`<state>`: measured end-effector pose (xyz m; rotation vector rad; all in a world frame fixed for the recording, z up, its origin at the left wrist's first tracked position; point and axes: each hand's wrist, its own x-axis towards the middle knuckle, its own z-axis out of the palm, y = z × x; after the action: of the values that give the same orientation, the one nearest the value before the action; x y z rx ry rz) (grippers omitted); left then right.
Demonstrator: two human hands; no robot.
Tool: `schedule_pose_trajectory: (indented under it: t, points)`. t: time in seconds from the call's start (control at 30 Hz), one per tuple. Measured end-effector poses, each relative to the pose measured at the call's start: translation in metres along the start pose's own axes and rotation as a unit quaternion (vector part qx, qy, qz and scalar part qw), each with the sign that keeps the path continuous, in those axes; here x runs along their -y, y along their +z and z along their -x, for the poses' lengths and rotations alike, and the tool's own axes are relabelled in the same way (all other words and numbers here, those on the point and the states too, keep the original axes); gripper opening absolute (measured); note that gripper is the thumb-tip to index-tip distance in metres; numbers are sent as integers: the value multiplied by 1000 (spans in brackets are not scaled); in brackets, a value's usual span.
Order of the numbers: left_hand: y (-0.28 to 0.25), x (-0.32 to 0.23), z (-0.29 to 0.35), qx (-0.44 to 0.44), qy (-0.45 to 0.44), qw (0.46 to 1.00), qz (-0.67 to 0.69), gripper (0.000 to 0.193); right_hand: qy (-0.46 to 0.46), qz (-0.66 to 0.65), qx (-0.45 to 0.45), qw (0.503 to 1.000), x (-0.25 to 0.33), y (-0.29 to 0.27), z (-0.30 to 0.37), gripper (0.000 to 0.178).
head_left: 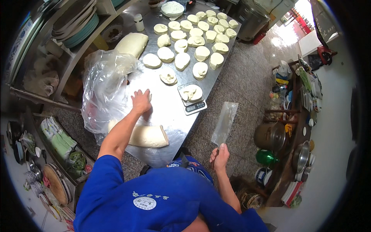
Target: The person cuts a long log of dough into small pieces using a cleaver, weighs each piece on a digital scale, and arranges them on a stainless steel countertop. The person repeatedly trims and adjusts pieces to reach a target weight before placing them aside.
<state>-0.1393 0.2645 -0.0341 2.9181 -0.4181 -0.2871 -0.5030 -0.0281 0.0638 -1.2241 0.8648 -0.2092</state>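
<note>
My right hand (pixel 220 156) is closed round the handle of a cleaver (pixel 225 121), its broad blade pointing away from me beside the table edge. My left hand (pixel 141 101) reaches over the metal table (pixel 176 127) with its fingers apart; what lies under the palm is hidden. Nearer to me, partly behind my left forearm, lies a thick log of dough (pixel 148 137) with a cut end. A digital kitchen scale (pixel 195 108) stands at the table's right edge, bearing a piece of dough (pixel 192 92). A loose dough piece (pixel 168 79) lies just beyond it.
Several cut dough pieces (pixel 181 61) cover the far table. At left are crumpled clear plastic (pixel 102 89), a dough slab (pixel 132 44) and a plate shelf (pixel 77 58). A bowl of white powder (pixel 172 8) stands at the back. Pots (pixel 269 135) line the right wall.
</note>
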Motion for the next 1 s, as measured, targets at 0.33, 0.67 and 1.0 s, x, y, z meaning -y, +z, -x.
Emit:
schedule_pose_trajectory:
  t: [0.33, 0.67, 1.0]
  points:
    - [7, 62, 14, -124, -10, 992, 18, 49, -34, 26, 24, 999, 16, 0, 2, 36]
    - [-2, -131, -29, -162, 216, 929, 253, 66, -21, 16, 24, 999, 6, -7, -8, 34]
    - [10, -211, -23, -50, 254, 958, 122, 75, 20, -21, 15, 999, 9, -22, -21, 30]
